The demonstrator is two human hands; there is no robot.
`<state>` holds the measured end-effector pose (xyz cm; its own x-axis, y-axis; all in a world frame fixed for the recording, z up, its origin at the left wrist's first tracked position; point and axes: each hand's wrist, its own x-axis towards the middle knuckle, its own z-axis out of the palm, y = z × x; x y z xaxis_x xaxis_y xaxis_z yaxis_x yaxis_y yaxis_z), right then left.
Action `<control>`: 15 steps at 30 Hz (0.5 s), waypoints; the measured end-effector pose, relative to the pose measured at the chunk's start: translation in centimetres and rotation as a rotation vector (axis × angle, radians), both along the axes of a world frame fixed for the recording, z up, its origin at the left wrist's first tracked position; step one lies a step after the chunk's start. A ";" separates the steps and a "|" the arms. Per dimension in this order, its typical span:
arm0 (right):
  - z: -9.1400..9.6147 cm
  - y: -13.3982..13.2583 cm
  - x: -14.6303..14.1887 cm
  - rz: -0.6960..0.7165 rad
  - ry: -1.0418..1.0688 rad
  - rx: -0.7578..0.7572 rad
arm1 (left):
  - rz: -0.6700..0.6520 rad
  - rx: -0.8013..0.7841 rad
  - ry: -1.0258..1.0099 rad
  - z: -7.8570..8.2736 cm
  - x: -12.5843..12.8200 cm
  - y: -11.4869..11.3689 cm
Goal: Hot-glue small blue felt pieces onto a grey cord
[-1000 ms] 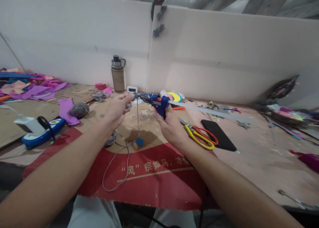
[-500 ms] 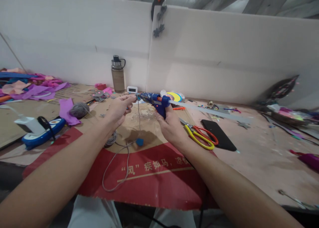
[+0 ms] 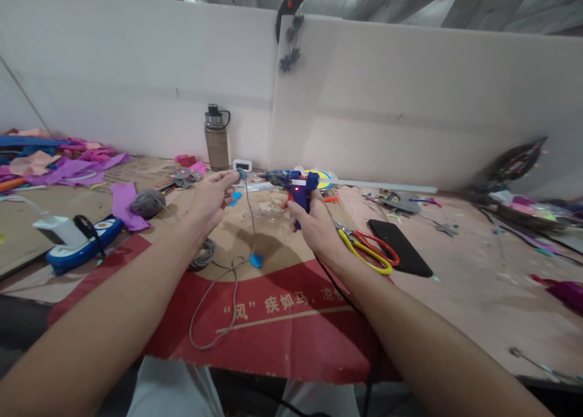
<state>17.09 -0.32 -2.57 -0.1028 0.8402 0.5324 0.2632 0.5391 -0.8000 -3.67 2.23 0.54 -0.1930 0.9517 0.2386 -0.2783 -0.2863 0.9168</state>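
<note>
My right hand grips a blue glue gun by its handle, with a long clear glue stick out of its back end. Pinched in the fingertips of my left hand is a small blue piece with grey cord running down from it. The gun's nozzle points at this piece, a short gap away. Below, the cord reaches a blue felt piece on the cardboard. A coil of grey cord lies partly behind my left forearm.
Scissors and a black phone lie right of my right hand. A bottle and a small white clock stand at the back. A power strip, grey yarn ball and felt scraps are left.
The glue gun has drawn back to the right, away from the blue piece, and its glue stick now lies more level. My left hand has shifted slightly left with the piece.
</note>
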 end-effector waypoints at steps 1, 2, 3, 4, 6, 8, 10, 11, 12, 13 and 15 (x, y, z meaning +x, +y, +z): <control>-0.2 0.5 0.2 0.006 0.055 -0.093 | 0.027 0.003 0.032 -0.1 0.0 0.0; -0.4 1.0 0.3 0.008 0.100 -0.192 | 0.055 0.013 0.074 -0.2 0.1 0.0; -0.6 1.4 0.6 0.012 0.125 -0.285 | 0.074 0.026 0.123 -0.3 0.2 0.1; -0.8 1.8 0.8 0.012 0.129 -0.359 | 0.083 0.044 0.172 -0.4 0.3 0.1; -1.1 2.5 1.5 0.011 0.089 -0.487 | 0.078 0.088 0.263 -0.6 0.5 0.0; -1.3 2.9 2.3 -0.039 -0.071 -0.507 | 0.085 0.123 0.350 -0.6 0.8 -0.2; -1.3 3.1 3.2 -0.160 -0.304 -0.356 | 0.129 0.152 0.452 -0.5 1.0 -0.5; -1.1 3.1 3.5 -0.223 -0.397 -0.251 | 0.160 0.172 0.507 -0.4 1.1 -0.8; -0.8 2.9 3.7 -0.281 -0.452 -0.141 | 0.190 0.198 0.563 -0.4 1.1 -1.0; -0.5 2.7 3.6 -0.320 -0.461 -0.049 | 0.216 0.229 0.620 -0.3 1.2 -1.2; 0.2 2.1 2.7 -0.327 -0.382 0.078 | 0.252 0.290 0.727 -0.2 1.5 -1.5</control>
